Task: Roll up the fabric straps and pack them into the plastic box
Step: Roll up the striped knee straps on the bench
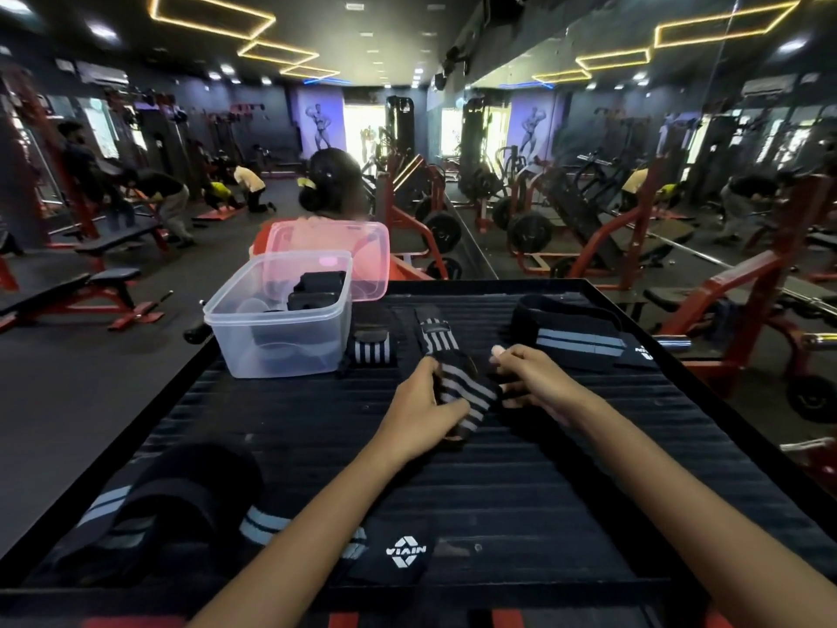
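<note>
Rolls of dark fabric already sit in the clear plastic box (281,319). Your left hand (423,407) and right hand (532,383) pinch the half-rolled black grey-striped strap (462,392) mid-table; several straps remain unrolled.

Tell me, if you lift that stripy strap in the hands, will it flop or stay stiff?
Probably flop: the striped strap bends softly where the left hand and right hand hold it. Its loose end lies limp on the ribbed platform, so it would likely dangle. It looks light, being cloth.
</note>
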{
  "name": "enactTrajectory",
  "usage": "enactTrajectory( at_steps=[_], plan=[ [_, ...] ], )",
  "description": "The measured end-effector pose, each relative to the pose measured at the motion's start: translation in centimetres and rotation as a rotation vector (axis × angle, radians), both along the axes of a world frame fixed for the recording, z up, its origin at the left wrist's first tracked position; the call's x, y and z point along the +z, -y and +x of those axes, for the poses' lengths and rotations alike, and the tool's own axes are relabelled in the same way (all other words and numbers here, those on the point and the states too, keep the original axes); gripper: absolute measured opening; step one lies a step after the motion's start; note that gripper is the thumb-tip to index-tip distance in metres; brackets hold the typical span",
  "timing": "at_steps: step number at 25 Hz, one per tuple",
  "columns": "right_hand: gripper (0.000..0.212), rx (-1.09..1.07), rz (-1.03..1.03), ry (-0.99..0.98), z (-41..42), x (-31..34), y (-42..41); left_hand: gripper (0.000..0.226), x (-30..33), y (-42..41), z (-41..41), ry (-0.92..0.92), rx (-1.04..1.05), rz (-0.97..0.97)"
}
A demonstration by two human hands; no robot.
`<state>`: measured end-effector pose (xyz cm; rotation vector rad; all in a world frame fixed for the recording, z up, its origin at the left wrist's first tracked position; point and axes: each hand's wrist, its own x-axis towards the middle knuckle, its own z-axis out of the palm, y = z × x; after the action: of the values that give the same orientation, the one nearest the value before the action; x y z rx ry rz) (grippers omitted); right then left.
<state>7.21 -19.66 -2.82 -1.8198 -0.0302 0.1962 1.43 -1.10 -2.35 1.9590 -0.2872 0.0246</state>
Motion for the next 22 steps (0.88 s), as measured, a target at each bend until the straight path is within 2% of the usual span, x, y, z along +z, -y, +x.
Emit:
enactTrajectory(
  at_steps=[2, 4, 6, 8, 9, 11, 14, 17, 20, 22],
  plan=[
    [0.029, -0.056, -0.126, -0.055, 2.0, 0.4, -1.3, 0.02, 0.0, 0.5, -0.9, -0.005, -0.043, 0.014],
    [0.041, -0.055, -0.277, -0.062, 3.9, 0.8, -2.7, 0.021, 0.2, 0.8, -1.9, 0.111, -0.04, 0.139],
    [0.036, -0.089, -0.281, -0.109, 5.4, 0.7, -4.0, 0.02, 0.3, 0.9, -3.0, 0.204, -0.017, 0.201],
    [0.049, -0.133, -0.279, -0.117, 6.4, 1.3, -5.0, 0.023, 0.3, 0.6, -3.7, 0.211, 0.009, 0.148],
    [0.053, -0.159, -0.394, -0.07, 6.9, 2.0, -5.3, 0.027, 0.1, 0.5, -3.8, 0.214, 0.041, 0.128],
    [0.044, -0.199, -0.743, 0.056, 7.7, 3.9, -5.5, 0.031, -0.1, 0.3, -4.1, 0.193, 0.1, 0.085],
    [0.03, -0.222, -1.059, 0.199, 8.0, 6.1, -6.8, 0.033, -0.2, 0.6, -4.3, -0.037, 0.013, -0.132],
    [0.039, -0.055, -1.291, 0.214, 7.2, 4.2, -9.0, 0.037, -0.4, 0.9, -4.6, -0.253, -0.083, -0.298],
    [0.046, 0.059, -1.272, 0.119, 7.0, 0.9, -9.6, 0.023, -0.4, 0.2, -5.1, -0.425, -0.18, -0.281],
    [0.033, 0.102, -1.105, 0.072, 7.4, 0.9, -8.8, 0.04, -0.6, -0.8, -5.0, -0.489, -0.315, -0.182]
  ],
)
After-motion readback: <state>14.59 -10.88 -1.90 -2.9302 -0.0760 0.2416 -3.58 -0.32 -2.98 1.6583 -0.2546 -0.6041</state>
